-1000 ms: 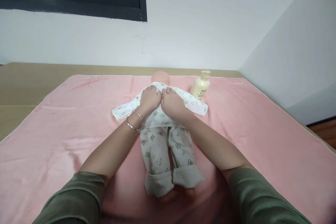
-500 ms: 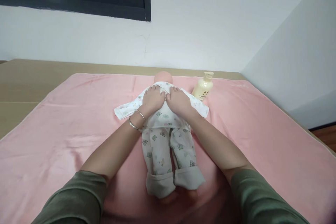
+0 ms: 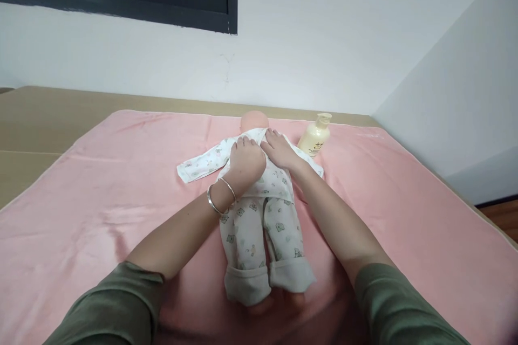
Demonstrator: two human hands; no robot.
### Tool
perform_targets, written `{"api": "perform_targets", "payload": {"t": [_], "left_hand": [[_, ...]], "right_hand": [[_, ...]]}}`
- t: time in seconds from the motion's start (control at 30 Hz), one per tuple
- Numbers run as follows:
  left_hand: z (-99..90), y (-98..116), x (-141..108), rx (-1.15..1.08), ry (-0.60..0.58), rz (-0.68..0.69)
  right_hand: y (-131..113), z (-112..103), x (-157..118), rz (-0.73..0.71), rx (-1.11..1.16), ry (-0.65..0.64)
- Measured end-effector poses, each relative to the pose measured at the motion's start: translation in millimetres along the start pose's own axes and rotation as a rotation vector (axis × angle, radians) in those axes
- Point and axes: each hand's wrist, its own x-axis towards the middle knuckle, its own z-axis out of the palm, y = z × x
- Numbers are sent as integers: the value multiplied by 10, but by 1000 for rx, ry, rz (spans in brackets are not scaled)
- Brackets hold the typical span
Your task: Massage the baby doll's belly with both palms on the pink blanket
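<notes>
A baby doll (image 3: 279, 178) in a white printed top and trousers lies stretched out, head away from me. Its arms are spread to the sides, and the trouser cuffs are folded up above its feet. My left hand (image 3: 247, 163), with two silver bangles at the wrist, rests on the doll's upper body; its fingers point forward, partly foreshortened, and the thumb is hidden. Beside it, my right hand (image 3: 280, 149) lies flat near the doll's shoulder with fingers stretched out. Neither hand grips anything visible.
A cream pump bottle (image 3: 314, 137) stands right of the doll, close to its sleeve. Beneath everything spreads a pink cloth (image 3: 121, 188) over a wooden surface (image 3: 44, 113). Behind is a white wall (image 3: 303, 38) with a dark-framed window (image 3: 226, 0).
My left hand has shifted right and slightly nearer me on the doll's upper body. My right hand has slid a little up and to the right. The view has shifted slightly.
</notes>
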Motion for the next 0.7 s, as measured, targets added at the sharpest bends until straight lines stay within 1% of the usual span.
{"api": "perform_targets", "payload": {"t": [0.07,0.13,0.2,0.3,0.37,0.43,0.53,0.63,0.7], "left_hand": [[21,-66,54,-19,15,-3],[35,-179,140,-42,-5,16],[43,-302,230,-69,-29,14],[52,-417,312,-139,-32,-75],[57,-408,309,-150,-10,-100],[63,-336,262,-113,19,-86],[79,-174,148,-70,49,-60],[95,-44,45,-95,51,-18],[87,-2,14,-143,35,11]], "right_hand": [[-112,-13,-70,43,-37,0],[-287,-31,-177,80,-83,-28],[-464,-34,-286,70,-139,-48],[-616,-14,-381,13,-201,-13],[-600,-11,-365,-23,-175,1],[-504,-23,-292,-39,-107,6],[-299,-43,-144,8,-6,38],[-151,-29,-55,15,55,70],[-119,-13,-45,-1,50,85]]}}
